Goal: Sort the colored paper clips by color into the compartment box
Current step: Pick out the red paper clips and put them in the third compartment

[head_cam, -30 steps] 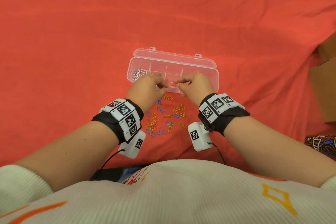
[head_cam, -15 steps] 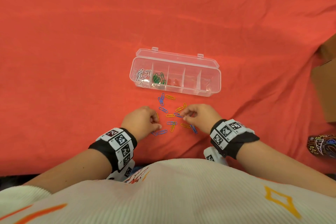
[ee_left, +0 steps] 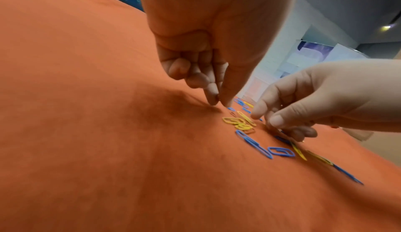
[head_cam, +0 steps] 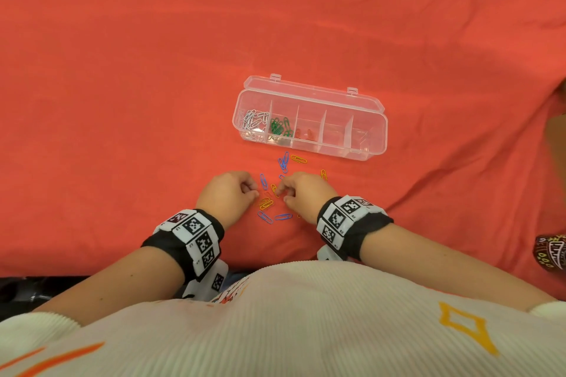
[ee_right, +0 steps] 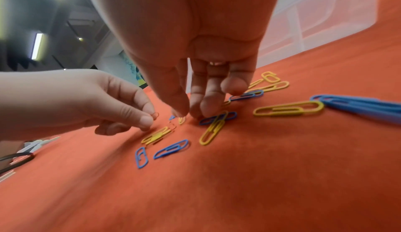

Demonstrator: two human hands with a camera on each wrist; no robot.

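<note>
A clear compartment box [head_cam: 367, 153] stands open on the red cloth, with white clips [head_cam: 252, 118], green clips [head_cam: 280, 125] and red clips [head_cam: 304, 133] in its three left compartments. In front of it lie loose blue and yellow clips [head_cam: 266, 203]. My left hand [head_cam: 254, 191] is at the pile's left side and pinches a red clip [ee_right: 155, 115] between thumb and forefinger. My right hand [ee_right: 187, 114] has its curled fingertips down on the cloth among the clips, a yellow clip [ee_right: 181, 120] right under the thumb. Whether it grips that one is hidden.
Another red clip [ee_right: 172, 125] lies on the cloth between the hands. A brown cardboard box [head_cam: 556, 119] stands at the right edge and a patterned object [head_cam: 551, 251] lies nearer on the right. The table's near edge [head_cam: 30, 281] is just below my forearms.
Both hands came back from over the box to the loose pile. They have since stayed low there, fingertips closing on clips.
</note>
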